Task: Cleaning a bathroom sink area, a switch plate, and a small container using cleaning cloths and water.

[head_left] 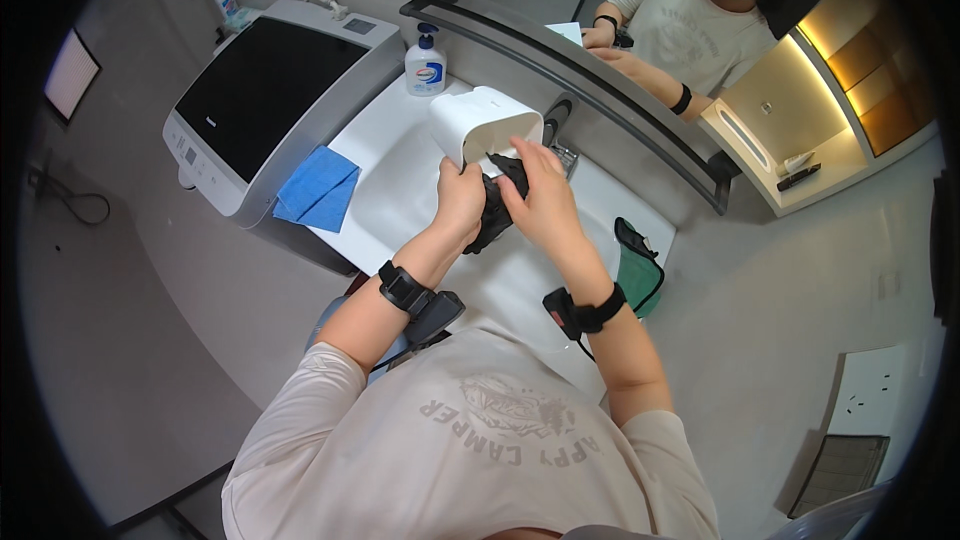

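A white open-ended container [495, 112] with rounded corners is tilted above the sink, its opening turned toward me. Crumpled black material [492, 217], looking like a thin plastic bag, bunches at the opening and hangs below it. My left hand [460, 202] is closed on this black material, its thumb by the container's near rim. With its fingers bent, my right hand [543, 202] pinches the black material from the other side; the fingertips reach the container's right rim. The palms hide part of the material, and what supports the container is partly hidden.
The white sink [385, 185] lies beneath my hands. A blue cloth [318, 190] drapes over its left edge beside a white, black-topped appliance [270, 70]. A pump bottle [426, 62] stands behind. At right is a green, black-edged cloth [638, 275]; a dark rail [590, 90] crosses the back wall.
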Motion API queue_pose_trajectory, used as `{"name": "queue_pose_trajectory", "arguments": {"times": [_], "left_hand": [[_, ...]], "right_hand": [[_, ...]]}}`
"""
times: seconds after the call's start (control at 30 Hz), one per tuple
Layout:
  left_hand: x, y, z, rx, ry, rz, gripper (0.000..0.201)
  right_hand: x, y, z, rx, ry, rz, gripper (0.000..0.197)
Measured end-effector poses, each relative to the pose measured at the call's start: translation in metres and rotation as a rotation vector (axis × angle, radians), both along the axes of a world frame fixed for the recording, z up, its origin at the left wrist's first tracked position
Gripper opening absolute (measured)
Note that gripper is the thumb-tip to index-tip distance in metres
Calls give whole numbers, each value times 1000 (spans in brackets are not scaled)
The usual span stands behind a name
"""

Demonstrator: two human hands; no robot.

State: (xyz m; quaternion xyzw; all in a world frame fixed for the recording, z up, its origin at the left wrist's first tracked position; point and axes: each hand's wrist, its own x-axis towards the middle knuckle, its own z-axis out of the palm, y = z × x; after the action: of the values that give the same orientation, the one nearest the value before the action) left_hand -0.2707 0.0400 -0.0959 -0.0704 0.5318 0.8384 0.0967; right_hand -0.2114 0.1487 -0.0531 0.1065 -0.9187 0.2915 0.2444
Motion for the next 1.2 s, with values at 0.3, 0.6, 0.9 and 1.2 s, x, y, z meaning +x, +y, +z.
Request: {"name": "queue_pose_trajectory", "arguments": {"times": [0.3, 0.6, 0.9, 1.2], "left_hand": [[13, -2, 6, 160, -103, -113, 28], [17, -18, -4, 246, -30, -290, 36], [19, -22, -7, 258, 186, -377, 53], [-41, -80, 9, 633, -26, -732, 90]], "right_hand": [[2, -20, -1, -123, -207, 64, 37], [-24, -28, -5, -84, -263, 199, 50], [-37, -44, 3, -204, -350, 100, 82], [-10, -28, 15, -268, -141, 164, 66]]}}
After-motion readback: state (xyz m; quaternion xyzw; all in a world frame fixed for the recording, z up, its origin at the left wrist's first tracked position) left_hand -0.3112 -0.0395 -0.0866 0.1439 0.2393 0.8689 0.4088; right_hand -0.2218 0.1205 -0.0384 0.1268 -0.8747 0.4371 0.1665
